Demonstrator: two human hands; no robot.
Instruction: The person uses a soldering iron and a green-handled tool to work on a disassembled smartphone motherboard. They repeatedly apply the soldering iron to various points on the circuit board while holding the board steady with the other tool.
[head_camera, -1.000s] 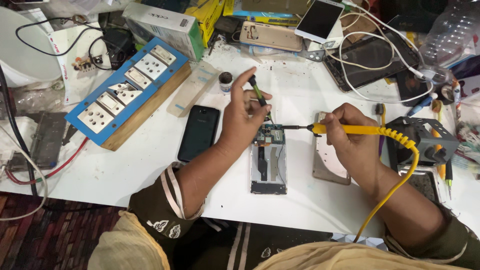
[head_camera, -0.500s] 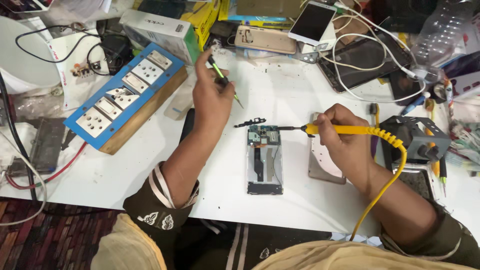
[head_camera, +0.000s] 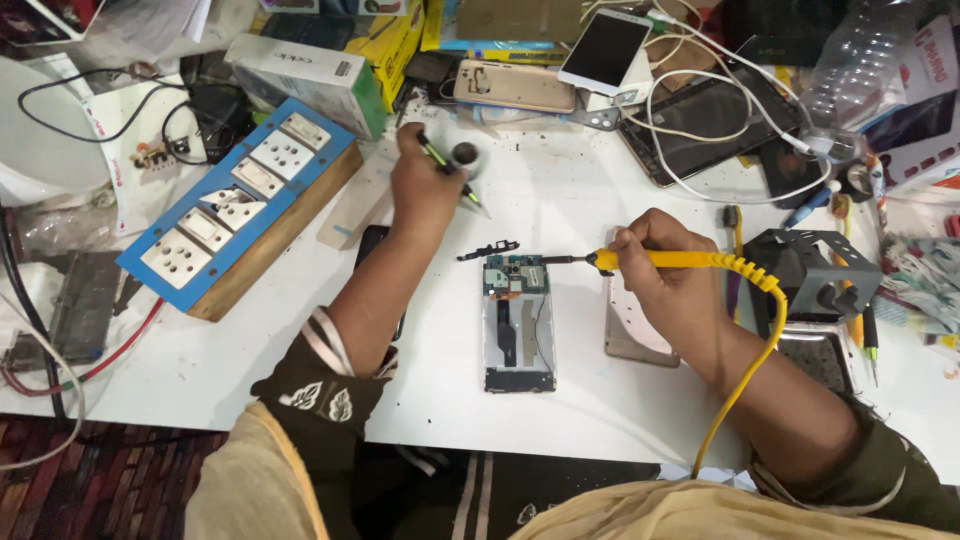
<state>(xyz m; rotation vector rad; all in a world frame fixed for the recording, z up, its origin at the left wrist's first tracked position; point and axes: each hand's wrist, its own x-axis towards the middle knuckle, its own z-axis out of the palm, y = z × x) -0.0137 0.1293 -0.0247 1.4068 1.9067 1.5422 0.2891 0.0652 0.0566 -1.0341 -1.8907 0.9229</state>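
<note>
Reaching farther back, left hand (head_camera: 425, 185) grips green tweezers (head_camera: 452, 172); right hand (head_camera: 672, 280) holds yellow soldering iron (head_camera: 680, 260) at opened phone (head_camera: 518, 320).

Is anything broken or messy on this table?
The phone in the middle lies opened, its insides bare, with a small black piece loose beside it. Its gold cover sits under the right hand. White cables tangle over a tablet.

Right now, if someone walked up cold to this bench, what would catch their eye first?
Probably the opened phone lying mid-table with its circuit board bared, and the yellow soldering iron that the right hand holds with its tip at the board's top edge. Next, the left hand, reaching up the table with a green-handled tool toward a small round pot. The blue socket board at left also stands out.
</note>
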